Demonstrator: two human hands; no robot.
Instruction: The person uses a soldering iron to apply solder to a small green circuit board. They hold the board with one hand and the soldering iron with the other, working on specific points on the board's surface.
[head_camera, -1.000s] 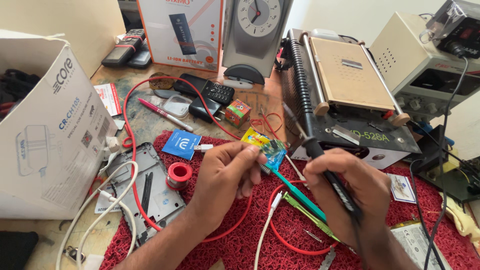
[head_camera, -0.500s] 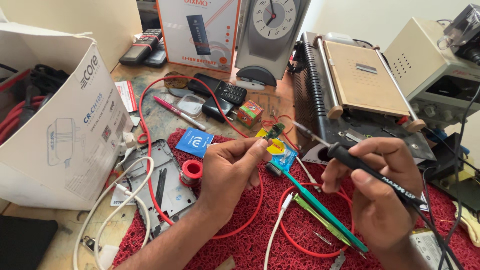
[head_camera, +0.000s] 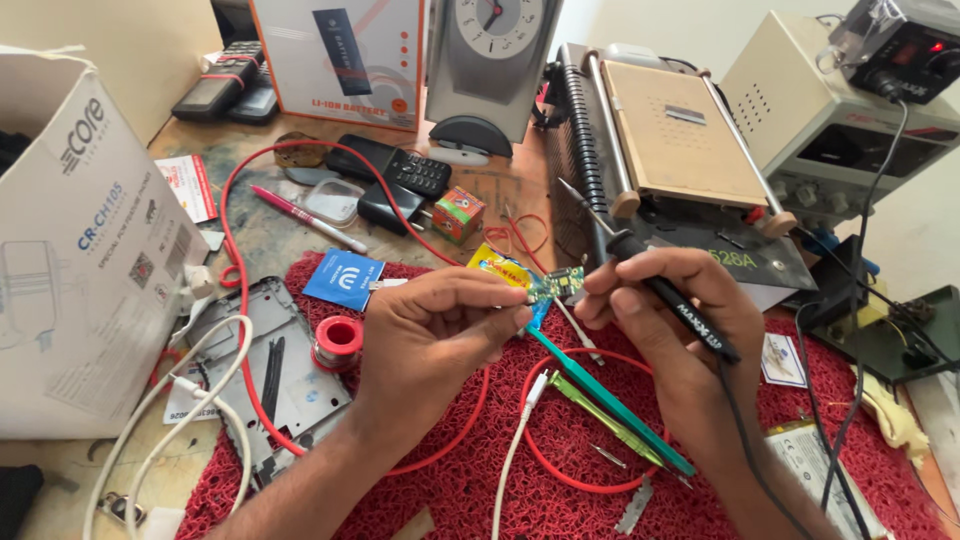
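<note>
I see my left hand (head_camera: 435, 335) pinching a small green circuit board (head_camera: 562, 284) above the red mat (head_camera: 470, 490), just left of my right hand (head_camera: 680, 330), which grips a soldering iron (head_camera: 640, 262) whose long axis slants up-left past the board.

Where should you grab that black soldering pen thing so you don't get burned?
Grip the soldering iron on its black handle, well back from the thin metal tip, probably the hot part. Come from the cable side, as the right hand does, fingers wrapped like holding a pencil. The tip points up and away, above the small circuit board that the left hand pinches.
</note>
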